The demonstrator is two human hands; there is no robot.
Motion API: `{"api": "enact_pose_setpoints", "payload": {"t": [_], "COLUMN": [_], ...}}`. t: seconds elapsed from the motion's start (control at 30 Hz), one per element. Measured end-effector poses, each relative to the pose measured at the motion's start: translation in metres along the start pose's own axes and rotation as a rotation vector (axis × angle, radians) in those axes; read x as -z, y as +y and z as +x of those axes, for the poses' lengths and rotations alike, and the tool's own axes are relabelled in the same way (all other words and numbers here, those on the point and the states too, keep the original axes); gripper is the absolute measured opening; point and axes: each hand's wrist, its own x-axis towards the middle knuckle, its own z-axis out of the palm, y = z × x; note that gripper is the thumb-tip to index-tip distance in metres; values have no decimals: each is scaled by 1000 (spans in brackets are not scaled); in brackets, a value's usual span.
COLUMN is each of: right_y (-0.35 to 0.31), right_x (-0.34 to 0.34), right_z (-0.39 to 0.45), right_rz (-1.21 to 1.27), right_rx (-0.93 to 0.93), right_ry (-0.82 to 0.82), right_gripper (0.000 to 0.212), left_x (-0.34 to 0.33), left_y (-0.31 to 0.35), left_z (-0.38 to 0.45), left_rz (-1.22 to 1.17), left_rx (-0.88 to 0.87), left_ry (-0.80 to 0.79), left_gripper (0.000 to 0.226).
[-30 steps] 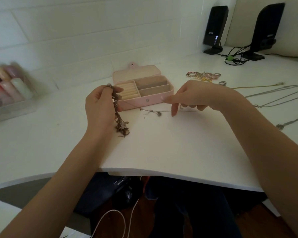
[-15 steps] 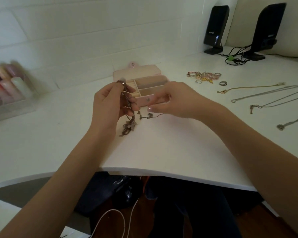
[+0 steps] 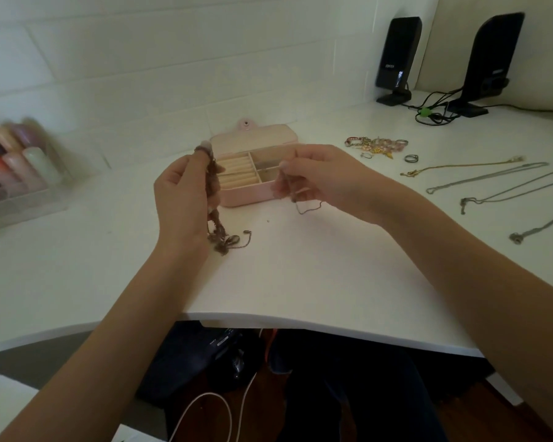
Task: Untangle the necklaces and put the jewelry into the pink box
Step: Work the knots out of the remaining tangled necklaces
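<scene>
Brown tangled chains (image 3: 216,228) hang from our left hand (image 3: 181,199), fingers curled round them; our right hand (image 3: 320,177) pinches one thin chain (image 3: 304,209) before the pink box (image 3: 253,169)

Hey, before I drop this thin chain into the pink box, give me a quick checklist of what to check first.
1. Pink box lid open: ok.
2. Empty compartment free for it: cannot tell, the right hand hides part of the box.
3. Thin chain pinched securely in the right hand: ok.
4. Thin chain fully free of the tangled bunch: cannot tell, too blurred.
5. Left hand holding the tangled bunch clear of the box: ok.
6. Laid-out necklaces on the right out of the way: ok.
</scene>
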Motion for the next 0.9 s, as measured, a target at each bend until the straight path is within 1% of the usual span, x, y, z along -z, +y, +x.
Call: {"api": "enact_pose_setpoints", "payload": {"t": [0.1,0.17,0.27,0.33,0.5,0.6,0.73,0.8,0.9], "right_y": [1,3,7,8,7,5,4,4,4], "right_x": [3,5,8,11,15,16,18,20,21], "right_z": [0,0,0,-1,-3,-4,-4,-4,-4], "right_rz": [162,170,89,31,-71,-139,-149,-152,-165], "right_rx": [-19,-14,-16,-49,-89,-112,-158,-153,-102], "right_ry": [-46,-61,-52,-59,-86,-75,-74,-59,-68], "right_gripper": [15,17,24,26,28,35,50,48,31], "left_x": [1,1,2,4,4,4,4,4,3], "left_y": [-2,-2,-1,0,-1,0,0,-1,0], "left_z": [2,3,2,3,3,3,4,4,3], "left_rz": [17,31,-3,-30,-51,-53,-55,-51,-46], "left_rx": [32,42,19,15,18,10,12,15,17], "left_ry": [21,23,55,94,107,117,129,126,126], "left_gripper": [35,36,33,32,33,33,33,33,33]}}
